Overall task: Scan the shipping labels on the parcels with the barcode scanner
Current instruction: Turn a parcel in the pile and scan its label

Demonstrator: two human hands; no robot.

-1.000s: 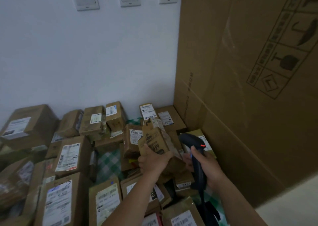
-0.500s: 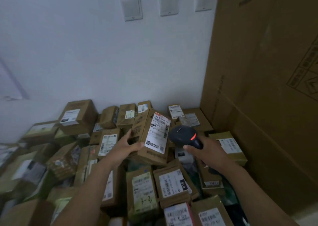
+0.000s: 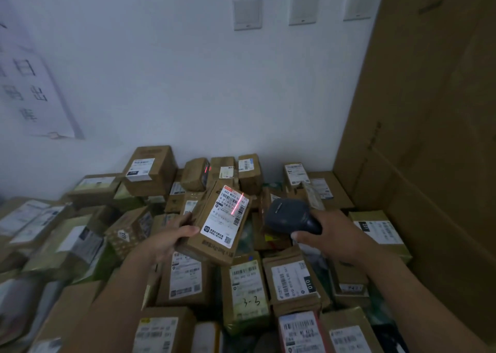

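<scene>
Parcel (image 3: 212, 234) in hand sits at the centre of the frame, raised above the heap and tilted so its white shipping label (image 3: 226, 218) faces the barcode scanner (image 3: 290, 214) just to its right. A red scan line (image 3: 237, 204) falls across the upper barcode on that label. The left hand (image 3: 166, 241) grips the box by its lower left edge, thumb on the front face beside the label, the other fingers out of sight behind. The right hand (image 3: 332, 238) is wrapped round the scanner's handle, one finger curled underneath.

One hand carries the box, so I judge it light. It is taped cardboard, probably stiff enough to hold by an edge and not slippery. The best hold is on the sides or bare corners, with fingers off the printed codes.

Other parcels (image 3: 247, 293) fill the lower half of the frame, lying at angles on each other, most with labels up. What lies under them is hidden. A white wall (image 3: 161, 84) rises behind, with three switch plates (image 3: 247, 10) at upper centre and a paper sheet (image 3: 29, 89) at upper left. A tall carton (image 3: 429, 138) closes the right side.
</scene>
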